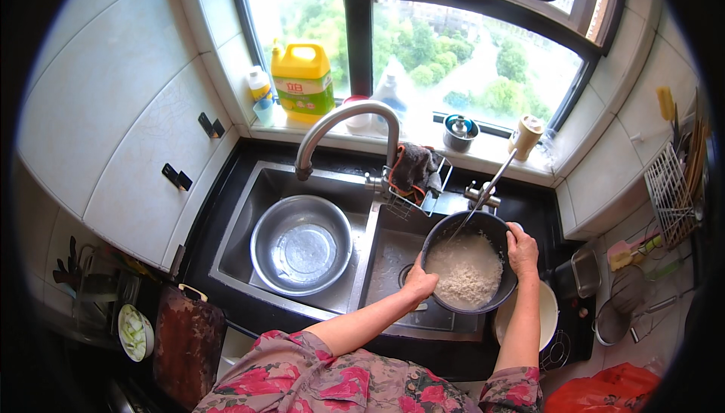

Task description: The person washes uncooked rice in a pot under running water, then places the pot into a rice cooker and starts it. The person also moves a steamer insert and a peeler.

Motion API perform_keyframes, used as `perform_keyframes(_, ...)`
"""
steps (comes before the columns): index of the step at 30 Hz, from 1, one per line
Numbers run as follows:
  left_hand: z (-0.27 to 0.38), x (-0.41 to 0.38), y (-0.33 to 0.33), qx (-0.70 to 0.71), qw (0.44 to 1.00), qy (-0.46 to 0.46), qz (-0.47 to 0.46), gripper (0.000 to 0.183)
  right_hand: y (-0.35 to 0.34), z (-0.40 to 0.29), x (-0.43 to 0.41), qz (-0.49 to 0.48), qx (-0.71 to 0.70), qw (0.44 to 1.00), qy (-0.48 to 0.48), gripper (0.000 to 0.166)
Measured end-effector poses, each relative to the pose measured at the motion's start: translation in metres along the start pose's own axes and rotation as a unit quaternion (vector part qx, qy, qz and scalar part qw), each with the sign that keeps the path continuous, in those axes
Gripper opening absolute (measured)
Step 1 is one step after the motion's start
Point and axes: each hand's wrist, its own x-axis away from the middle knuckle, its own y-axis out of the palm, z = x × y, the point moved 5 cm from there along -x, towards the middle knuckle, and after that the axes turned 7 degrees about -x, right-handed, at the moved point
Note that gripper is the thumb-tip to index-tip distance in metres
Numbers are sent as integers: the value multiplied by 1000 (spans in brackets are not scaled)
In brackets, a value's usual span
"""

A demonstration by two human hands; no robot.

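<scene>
A dark round pot (505, 284) with rice grains and cloudy water (465, 268) is held over the right basin of the sink (385, 243). My left hand (420, 282) grips its left rim, and my right hand (522, 248) grips its right side near the rim. A slim metal spout (491, 186) reaches down over the pot from the back right. In the left basin sits a round metal basin (301, 245) with a shiny bottom. The curved sink faucet (345, 111) stands behind the divider.
A wire caddy (440, 178) with a dark cloth (416, 169) stands behind the sink. A pale bowl (548, 315) lies right of the pot, near a metal container (586, 272). At the left are a worn cutting board (187, 345) and a bowl of cut vegetables (136, 332). A yellow jug (303, 84) stands on the sill.
</scene>
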Motion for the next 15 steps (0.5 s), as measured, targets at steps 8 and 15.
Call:
perform_keyframes(8, 7, 3, -6, -64, 998, 10, 7, 70, 1, 7, 1, 9, 2, 1000, -8, 24)
perform_keyframes(15, 33, 30, -10, 4, 991, -105, -84, 53, 8, 1, -1, 0, -4, 1000, -9, 23)
